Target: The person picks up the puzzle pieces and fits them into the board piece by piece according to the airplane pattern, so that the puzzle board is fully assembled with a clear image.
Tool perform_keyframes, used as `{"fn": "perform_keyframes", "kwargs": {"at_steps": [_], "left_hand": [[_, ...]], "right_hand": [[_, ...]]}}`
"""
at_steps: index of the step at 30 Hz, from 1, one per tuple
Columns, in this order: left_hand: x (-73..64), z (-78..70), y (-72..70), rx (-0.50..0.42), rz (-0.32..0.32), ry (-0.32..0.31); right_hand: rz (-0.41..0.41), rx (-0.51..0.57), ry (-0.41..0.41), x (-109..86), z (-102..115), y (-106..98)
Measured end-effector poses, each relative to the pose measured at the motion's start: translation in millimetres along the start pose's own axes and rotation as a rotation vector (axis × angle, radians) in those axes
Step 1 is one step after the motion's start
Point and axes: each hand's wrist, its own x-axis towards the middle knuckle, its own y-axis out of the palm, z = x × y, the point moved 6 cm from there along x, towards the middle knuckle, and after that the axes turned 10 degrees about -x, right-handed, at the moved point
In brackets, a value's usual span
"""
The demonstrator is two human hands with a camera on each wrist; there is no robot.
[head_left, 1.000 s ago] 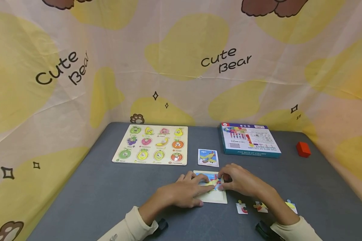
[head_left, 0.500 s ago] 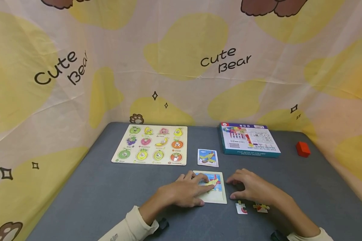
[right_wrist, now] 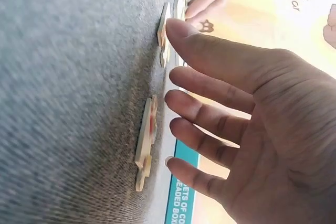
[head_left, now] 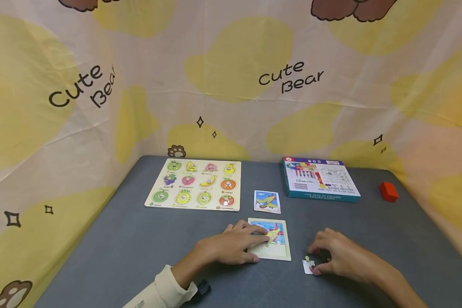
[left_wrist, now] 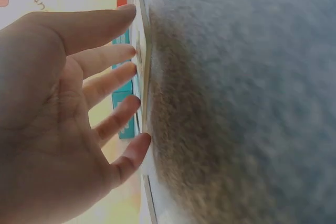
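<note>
My left hand (head_left: pixel 232 244) lies across the left part of a small wooden jigsaw board (head_left: pixel 273 253), fingertips on the joined aeroplane picture pieces (head_left: pixel 274 233) and thumb at the near edge. In the left wrist view its spread fingers reach the board's thin edge (left_wrist: pixel 148 51). My right hand (head_left: pixel 344 259) is low over the table, right of the board, thumb and fingers apart. Its thumb tip is right at a loose jigsaw piece (head_left: pixel 307 267). A second loose piece (right_wrist: pixel 144 137), with a knob at one end, lies under the fingers in the right wrist view; the head view hides most of it.
A printed aeroplane card (head_left: pixel 267 202) lies behind the board. Further back are a fruit puzzle board (head_left: pixel 194 185) on the left and a flat teal-edged box (head_left: pixel 321 179) on the right. A red block (head_left: pixel 389 191) stands at the far right of the grey table (head_left: pixel 146 256).
My right hand has left the board's right edge and moved right and nearer, down to the loose pieces. The left hand stays on the board.
</note>
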Motion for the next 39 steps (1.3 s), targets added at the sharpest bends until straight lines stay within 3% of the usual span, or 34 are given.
{"fn": "perform_keyframes", "kwargs": {"at_steps": [5,9,20,32,39], "left_hand": [[-2.7,4.4,-3.5,-0.112,-0.016,-0.019],[-5.2,7.8,-6.0,-0.148,-0.027,-0.031],[-10.0,15.2,-11.4,-0.178,-0.075,-0.064],[-9.2,19.3,-12.2,-0.193,-0.087,-0.067],[-8.3,19.7,-12.1,-0.207,-0.111,-0.067]], "right_hand": [[-0.014,-0.002,-0.031,-4.6,3,3],[-0.036,-0.018,-0.047,-6.8,6,4],[-0.049,0.043,-0.050,-10.8,9,7],[-0.118,0.017,-0.083,-8.3,14,5],[-0.218,-0.029,-0.147,-1.5,27,0]]}}
